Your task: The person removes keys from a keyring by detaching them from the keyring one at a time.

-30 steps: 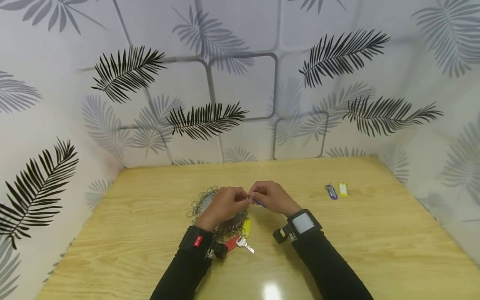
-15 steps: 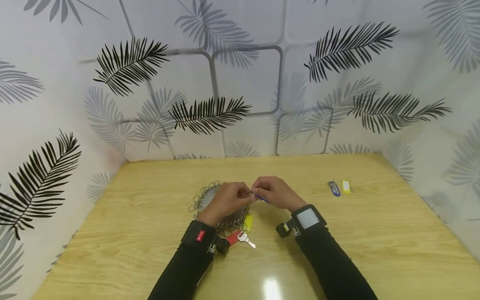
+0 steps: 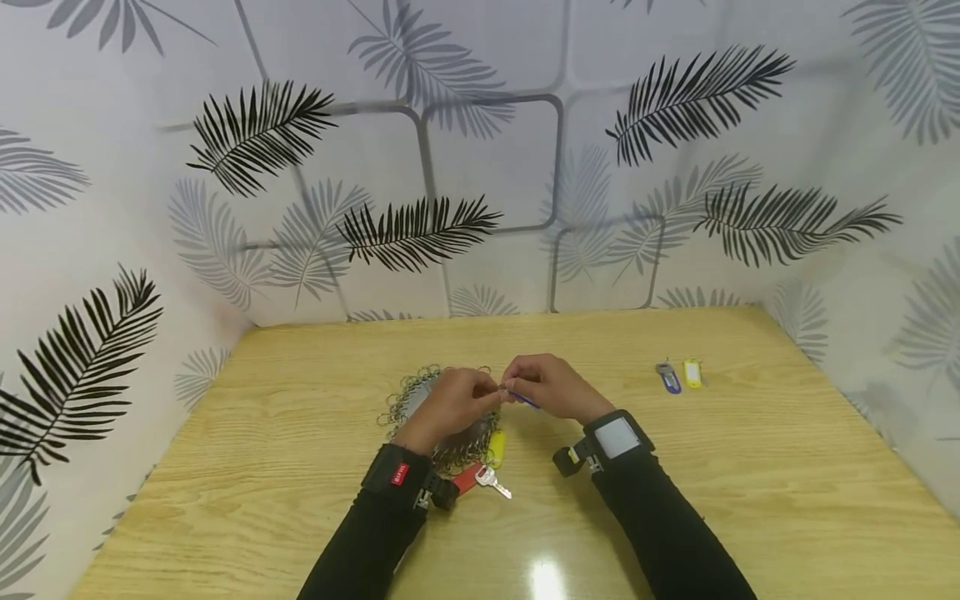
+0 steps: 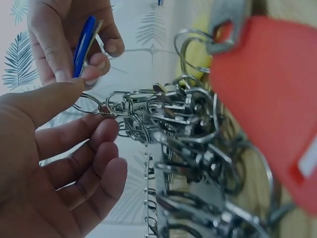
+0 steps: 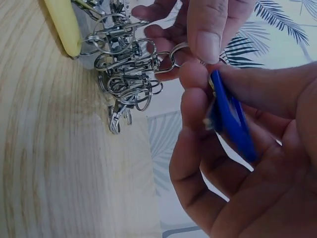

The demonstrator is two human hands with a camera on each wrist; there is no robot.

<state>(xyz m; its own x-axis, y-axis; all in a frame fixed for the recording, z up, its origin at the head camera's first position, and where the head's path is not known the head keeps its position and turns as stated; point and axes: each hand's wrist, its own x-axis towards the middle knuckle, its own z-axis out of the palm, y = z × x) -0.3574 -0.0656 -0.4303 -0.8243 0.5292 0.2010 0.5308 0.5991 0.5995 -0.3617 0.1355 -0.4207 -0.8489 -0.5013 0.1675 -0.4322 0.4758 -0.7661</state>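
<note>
My left hand [image 3: 453, 404] pinches a metal split ring [image 4: 88, 105] between thumb and index finger. The ring is linked to a clasp on a round grey stand [image 3: 415, 400] hung with several metal clasps and rings. Facing it, my right hand [image 3: 551, 387] pinches a blue key tag [image 5: 230, 119] close to that ring. A key lies flat along the tag, seen edge-on in the left wrist view. Fingertips hide where tag and ring meet. Below the left hand, a red key tag [image 3: 467, 479] with a silver key [image 3: 491, 482] and a yellow key tag [image 3: 497, 448] are beside the stand.
At the right of the wooden table [image 3: 285, 467] lie another blue key tag [image 3: 668, 378] with a key and another yellow key tag [image 3: 692, 373]. A leaf-patterned backdrop [image 3: 487, 183] surrounds the table's back and sides.
The head view has shifted slightly. Both hands stay together at the stand, still pinching the ring and the blue key tag; only small finger movements show.
</note>
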